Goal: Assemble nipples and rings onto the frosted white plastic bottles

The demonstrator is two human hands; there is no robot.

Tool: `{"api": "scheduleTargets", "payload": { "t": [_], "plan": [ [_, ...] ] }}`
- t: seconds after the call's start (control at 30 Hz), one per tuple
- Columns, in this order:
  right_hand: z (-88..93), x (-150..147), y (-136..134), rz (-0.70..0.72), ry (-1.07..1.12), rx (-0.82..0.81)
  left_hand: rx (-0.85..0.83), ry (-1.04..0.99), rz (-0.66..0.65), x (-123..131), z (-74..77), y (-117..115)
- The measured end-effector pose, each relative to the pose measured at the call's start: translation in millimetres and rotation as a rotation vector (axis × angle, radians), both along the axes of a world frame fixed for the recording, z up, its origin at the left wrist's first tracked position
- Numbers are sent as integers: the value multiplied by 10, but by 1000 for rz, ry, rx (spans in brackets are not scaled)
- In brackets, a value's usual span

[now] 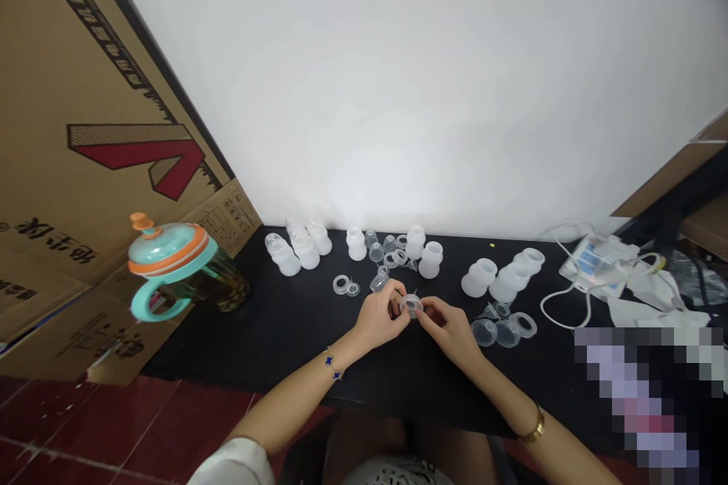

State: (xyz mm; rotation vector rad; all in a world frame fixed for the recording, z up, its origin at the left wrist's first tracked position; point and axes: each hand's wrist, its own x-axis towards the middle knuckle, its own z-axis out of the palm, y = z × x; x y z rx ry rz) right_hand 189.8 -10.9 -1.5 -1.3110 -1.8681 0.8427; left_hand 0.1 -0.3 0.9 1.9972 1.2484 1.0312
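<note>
My left hand (385, 314) and my right hand (452, 330) meet over the front middle of the black table. Between their fingertips they grip a translucent bottle collar ring (411, 303); a thin tip pokes up from it, and whether a nipple sits inside is too small to tell. Just behind my left hand lies a clear cap (378, 282). Another ring (341, 284) and a small nipple (353, 289) rest to the left. Loose rings and clear caps (376, 252) lie behind, among open white baby bottles (431, 261).
Capped baby bottles (305, 251) stand at the back left, open white bottles (478, 278) at the right. Clear caps (507, 333) lie near my right hand. A large teal-and-orange pitcher (193, 273) stands left, beside a cardboard box (114, 167). White cables (569, 322) and packets lie right.
</note>
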Motion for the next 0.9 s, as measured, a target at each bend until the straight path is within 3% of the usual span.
{"api": "scheduleTargets", "payload": {
  "t": [0.5,0.9],
  "plan": [
    [-4,-4,3,6,-13,36,-56,-43,2,5,-14,23],
    [-30,2,22,0,-5,31,-29,38,47,5,-12,22]
  ]
}}
